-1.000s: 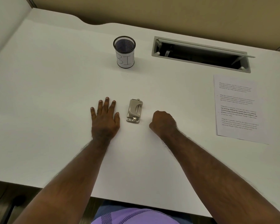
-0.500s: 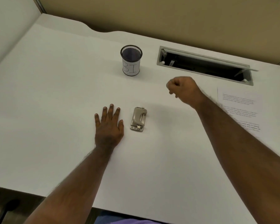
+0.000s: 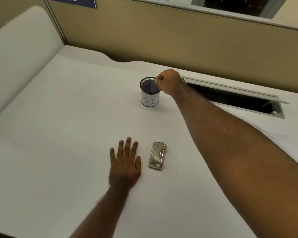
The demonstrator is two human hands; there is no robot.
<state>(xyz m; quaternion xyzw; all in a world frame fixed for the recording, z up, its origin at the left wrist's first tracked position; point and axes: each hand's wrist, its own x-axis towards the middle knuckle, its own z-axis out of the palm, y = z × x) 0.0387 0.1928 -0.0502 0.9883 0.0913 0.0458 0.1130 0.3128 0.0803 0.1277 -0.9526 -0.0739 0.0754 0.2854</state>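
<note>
A black mesh cup [image 3: 149, 100] with a white label marked "BI" stands at the back middle of the white desk [image 3: 67, 126]. My right hand [image 3: 169, 81] hovers at the cup's right rim, fingers curled into a fist; nothing shows inside it. My left hand [image 3: 125, 167] lies flat on the desk with its fingers spread. Just to its right, apart from it, lies a small beige metal hole punch [image 3: 157, 156].
An open cable slot with a raised grey flap [image 3: 239, 100] is set into the desk behind my right forearm. A printed sheet [image 3: 280, 136] lies at the right edge, partly hidden by that arm. Tan partition walls close off the back and left.
My right hand left the desk beside the hole punch and moved up and back to the cup's rim, staying curled. The left hand has stayed flat. The view tilted upward.
</note>
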